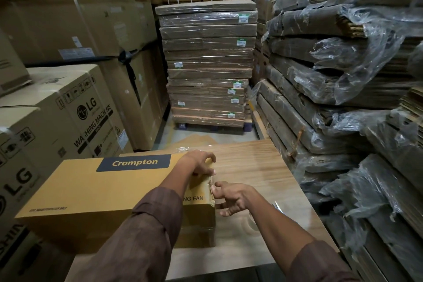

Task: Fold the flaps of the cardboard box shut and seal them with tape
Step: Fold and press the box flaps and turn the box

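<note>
Both hands' fingers curled on the right end of a left-right lying cardboard box (pixel 91 190).

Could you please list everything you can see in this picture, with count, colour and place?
Fan box: one, yellow with a dark label, lying on the table at left.
Clear tape: one strip, shiny, on the right end of the fan box.
Table: one, light wood grain, under the fan box.
Washing machine boxes: at least two, brown, left of the table.
Large cartons: several, brown, stacked far left.
Wrapped flat cardboard: one tall stack, brown, on a pallet straight ahead.
Cardboard bundles: many, brown under torn plastic, stacked at right.
Left hand: gripping the box's top right edge.
Right hand: fingers pinching the tape at the box end.
</note>
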Motion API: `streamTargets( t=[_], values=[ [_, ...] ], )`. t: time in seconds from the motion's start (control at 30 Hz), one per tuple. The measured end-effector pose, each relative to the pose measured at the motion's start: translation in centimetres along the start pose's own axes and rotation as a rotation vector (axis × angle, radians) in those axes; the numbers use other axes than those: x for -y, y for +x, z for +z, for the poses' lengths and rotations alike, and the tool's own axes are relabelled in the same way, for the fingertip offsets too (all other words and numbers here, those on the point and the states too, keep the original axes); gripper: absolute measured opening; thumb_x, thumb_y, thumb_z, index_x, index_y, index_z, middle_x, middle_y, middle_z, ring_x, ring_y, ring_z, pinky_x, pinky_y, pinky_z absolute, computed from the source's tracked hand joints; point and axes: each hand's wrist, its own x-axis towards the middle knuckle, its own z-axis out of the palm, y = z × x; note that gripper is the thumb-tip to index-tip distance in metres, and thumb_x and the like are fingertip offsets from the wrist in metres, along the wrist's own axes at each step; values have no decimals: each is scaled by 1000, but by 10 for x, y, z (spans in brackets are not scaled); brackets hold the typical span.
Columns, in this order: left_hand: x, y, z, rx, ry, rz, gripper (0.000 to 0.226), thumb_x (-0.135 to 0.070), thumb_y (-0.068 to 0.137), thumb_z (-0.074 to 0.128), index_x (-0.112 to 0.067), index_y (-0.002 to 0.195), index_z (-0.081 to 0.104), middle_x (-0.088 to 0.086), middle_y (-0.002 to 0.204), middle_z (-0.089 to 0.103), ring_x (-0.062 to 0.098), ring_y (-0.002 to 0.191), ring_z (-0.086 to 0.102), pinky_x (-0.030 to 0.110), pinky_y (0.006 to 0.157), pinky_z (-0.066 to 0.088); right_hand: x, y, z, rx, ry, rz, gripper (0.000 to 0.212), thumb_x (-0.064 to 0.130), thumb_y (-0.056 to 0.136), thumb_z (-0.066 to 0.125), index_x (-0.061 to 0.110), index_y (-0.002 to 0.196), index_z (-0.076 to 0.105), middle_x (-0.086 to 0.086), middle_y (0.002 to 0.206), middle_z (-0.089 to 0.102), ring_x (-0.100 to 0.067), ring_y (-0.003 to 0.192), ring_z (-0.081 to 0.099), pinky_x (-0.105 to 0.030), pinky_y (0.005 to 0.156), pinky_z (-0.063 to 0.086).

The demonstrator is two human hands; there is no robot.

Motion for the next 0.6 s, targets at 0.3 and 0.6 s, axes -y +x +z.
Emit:
streamTargets(
  t=[0.3,0.6],
  values=[
    [-18,12,4,-192,79,-114,72,-56,77,75,-21,134,47,7,121,65,30,111,61,39,89,50,-20,4,-17,75,-238,46,96,17,89,75,40,154,8,-14,134,51,-19,96,64,-41,80,58],
    [-23,27,26,-349,151,-358,124,-78,74,62,-18,160,-5,12,139,55,30,138,44,66,117,-3,-74,33,-18,-97,84,72,42,12,97,62,34,126,41,1,106,60,-16,95,62,-35,77,57]
  ],
)
